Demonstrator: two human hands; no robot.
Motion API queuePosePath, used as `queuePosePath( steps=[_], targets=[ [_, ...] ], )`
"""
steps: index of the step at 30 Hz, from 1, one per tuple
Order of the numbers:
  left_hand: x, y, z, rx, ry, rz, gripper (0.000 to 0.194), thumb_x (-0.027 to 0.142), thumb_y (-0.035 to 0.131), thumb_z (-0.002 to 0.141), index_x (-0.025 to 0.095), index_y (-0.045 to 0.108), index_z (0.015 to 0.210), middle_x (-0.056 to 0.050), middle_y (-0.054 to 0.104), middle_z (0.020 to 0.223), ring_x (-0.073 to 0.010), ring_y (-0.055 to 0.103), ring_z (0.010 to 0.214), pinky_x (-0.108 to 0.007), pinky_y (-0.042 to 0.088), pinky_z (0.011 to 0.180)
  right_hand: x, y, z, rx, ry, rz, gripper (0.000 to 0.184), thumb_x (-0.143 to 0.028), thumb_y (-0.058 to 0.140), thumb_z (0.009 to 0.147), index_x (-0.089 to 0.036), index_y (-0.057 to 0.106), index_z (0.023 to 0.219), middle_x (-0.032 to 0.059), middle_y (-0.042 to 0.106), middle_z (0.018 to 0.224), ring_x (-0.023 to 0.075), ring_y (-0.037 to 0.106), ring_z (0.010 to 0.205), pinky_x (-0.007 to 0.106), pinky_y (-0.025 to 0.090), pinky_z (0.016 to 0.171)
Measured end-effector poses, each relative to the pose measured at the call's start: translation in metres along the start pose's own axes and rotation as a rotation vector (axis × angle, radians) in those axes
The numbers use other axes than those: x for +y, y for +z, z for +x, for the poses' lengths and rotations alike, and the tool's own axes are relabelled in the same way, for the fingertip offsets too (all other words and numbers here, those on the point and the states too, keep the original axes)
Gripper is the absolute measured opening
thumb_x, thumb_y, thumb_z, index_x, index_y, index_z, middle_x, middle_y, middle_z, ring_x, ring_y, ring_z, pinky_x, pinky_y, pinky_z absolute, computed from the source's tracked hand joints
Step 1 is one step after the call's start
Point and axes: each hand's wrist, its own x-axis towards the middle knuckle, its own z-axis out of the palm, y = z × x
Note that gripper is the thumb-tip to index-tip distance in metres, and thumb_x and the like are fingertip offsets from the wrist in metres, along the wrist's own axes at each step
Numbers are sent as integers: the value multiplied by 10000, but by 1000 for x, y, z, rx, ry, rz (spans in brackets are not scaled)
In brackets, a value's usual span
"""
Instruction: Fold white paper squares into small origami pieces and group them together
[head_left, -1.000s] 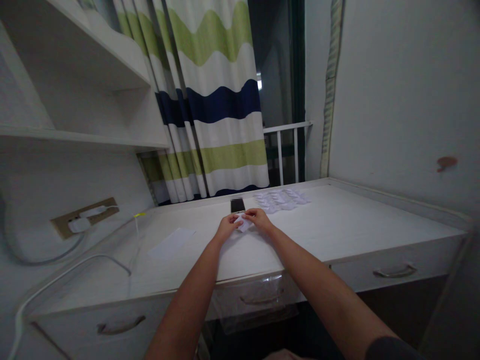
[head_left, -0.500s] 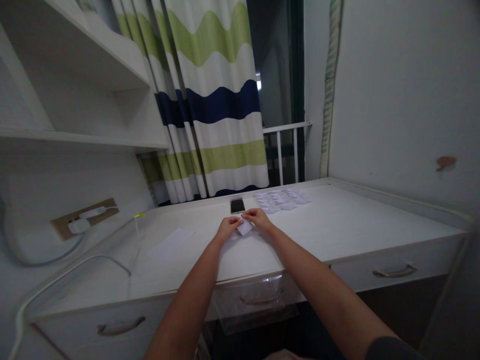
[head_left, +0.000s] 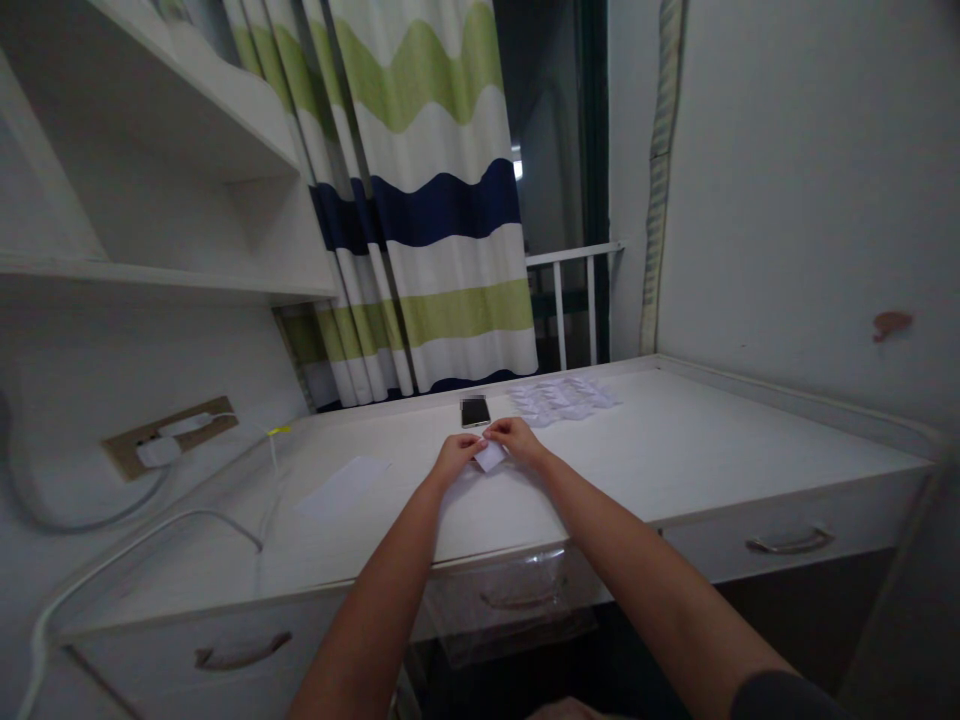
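Observation:
My left hand (head_left: 452, 458) and my right hand (head_left: 514, 438) meet over the middle of a white desk (head_left: 675, 450). Both pinch one small white piece of paper (head_left: 490, 457), held just above the desk top between the fingertips. A dark phone (head_left: 474, 410) lies flat right behind the hands. Further back to the right lies a spread of several small folded white paper pieces (head_left: 562, 397).
A flat white sheet (head_left: 342, 487) lies on the desk to the left. White cables (head_left: 150, 530) run from a wall socket (head_left: 169, 435) across the left side. Drawers with handles (head_left: 790, 543) front the desk. A striped curtain (head_left: 427, 220) hangs behind, shelves (head_left: 150, 150) to the left.
The paper piece has been turned and flattened a little between my fingers. My hands stay in nearly the same spot.

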Motion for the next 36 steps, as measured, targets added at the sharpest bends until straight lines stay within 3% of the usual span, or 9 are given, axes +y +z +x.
queuePosePath(
  steps=[13,20,25,36],
  targets=[
    [5,1,-2,0,-39,-65,358,456,677,513,106,610,551,-1,546,512,-104,491,505,-233,404,513,-7,1,-5,-31,6,69,267,-369,634,566,-111,628,633,4,561,547,90,454,512,212,319,485],
    [0,1,0,-6,-72,-93,351,440,659,549,107,653,658,-34,604,611,-115,524,546,-230,413,514,1,-1,0,36,-33,13,282,-403,605,595,-120,600,600,-15,504,498,76,404,476,204,290,456],
    [0,-2,1,-3,-27,-23,317,424,634,583,110,653,619,-19,583,548,-89,483,487,-218,389,502,-1,-1,0,56,-38,36,307,-427,614,572,-123,573,585,-12,502,515,79,409,490,206,297,461],
    [3,1,-2,-30,-79,-6,290,387,661,554,111,636,638,-14,581,529,-86,482,465,-212,374,486,-6,-1,-6,-14,-16,5,315,-422,594,607,-108,570,587,-16,489,509,75,412,483,209,294,458]
  ],
)
